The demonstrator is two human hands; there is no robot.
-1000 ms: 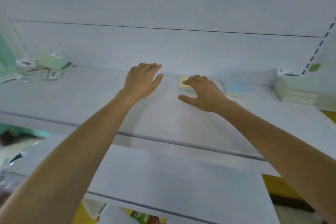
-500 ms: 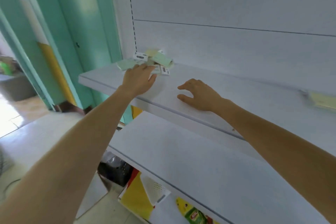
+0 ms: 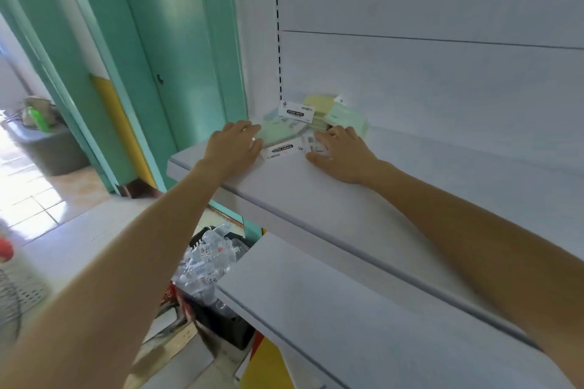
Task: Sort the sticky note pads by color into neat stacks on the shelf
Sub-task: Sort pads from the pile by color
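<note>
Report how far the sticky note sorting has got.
Done: nothing that shows; the sticky note pads lie in a mixed green and yellow heap in the shelf corner. In hand: left hand and right hand rest flat at the heap's edges, gripping nothing. Left: all the colour sorting and stacking.

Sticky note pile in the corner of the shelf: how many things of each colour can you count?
Green pads: 2
Yellow pads: 1
White labels: 2
Total: 5
The pile overlaps, so more may be hidden underneath.
</note>
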